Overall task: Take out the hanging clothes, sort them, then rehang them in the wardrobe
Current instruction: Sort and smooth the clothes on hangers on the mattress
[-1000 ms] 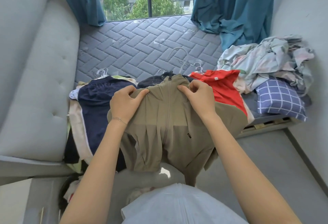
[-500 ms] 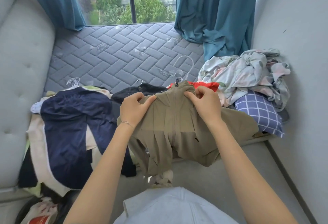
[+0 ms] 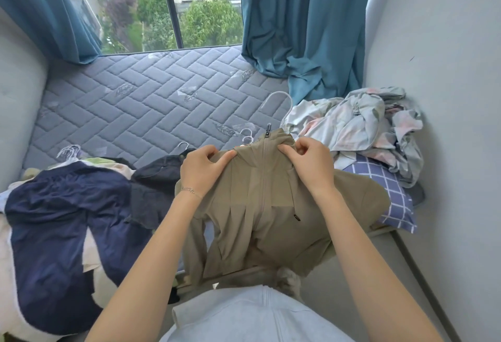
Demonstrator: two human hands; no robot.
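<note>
Beside the pile (image 3: 54,233) now, jacket (image 3: 260,206) (rightward)

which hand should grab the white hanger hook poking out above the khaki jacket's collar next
Probably right. The right hand pinches the khaki jacket beside the collar, nearly below the white hanger hook; the left hand grips the other shoulder, farther from the hook, and could hold the jacket.

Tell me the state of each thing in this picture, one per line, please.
Khaki zip-up jacket: zipped shut, held by its shoulders.
Left hand: pinches the jacket's shoulder.
Right hand: pinches the other shoulder.
Navy blue garment: lying spread on the pile.
Floral bed sheet: crumpled.
Teal curtains: drawn apart.
</note>
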